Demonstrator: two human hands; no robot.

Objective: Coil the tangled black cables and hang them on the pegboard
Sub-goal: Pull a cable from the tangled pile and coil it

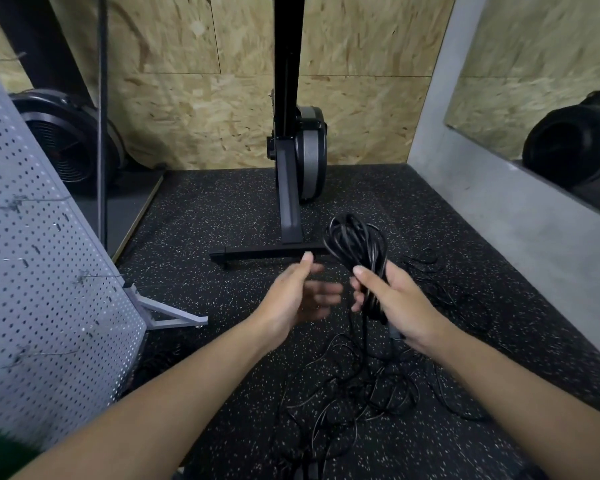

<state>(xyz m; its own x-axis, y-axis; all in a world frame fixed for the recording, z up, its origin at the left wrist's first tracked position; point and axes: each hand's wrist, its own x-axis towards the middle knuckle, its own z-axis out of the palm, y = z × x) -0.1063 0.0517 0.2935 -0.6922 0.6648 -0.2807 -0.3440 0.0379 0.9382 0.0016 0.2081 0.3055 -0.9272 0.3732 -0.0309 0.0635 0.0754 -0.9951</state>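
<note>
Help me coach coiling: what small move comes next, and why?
Probably the left hand takes the strand hanging under the coil and loops it up: the right hand grips the coil, the left is open, and cable lies loose on the floor.

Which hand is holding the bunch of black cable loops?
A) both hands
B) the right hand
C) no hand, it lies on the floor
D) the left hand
B: the right hand grips the coiled black cable, while the left hand is open and holds nothing.

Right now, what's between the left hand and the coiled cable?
Head view: only a narrow bare gap separates the left hand from the coiled cable, gripped by the right hand.
</note>
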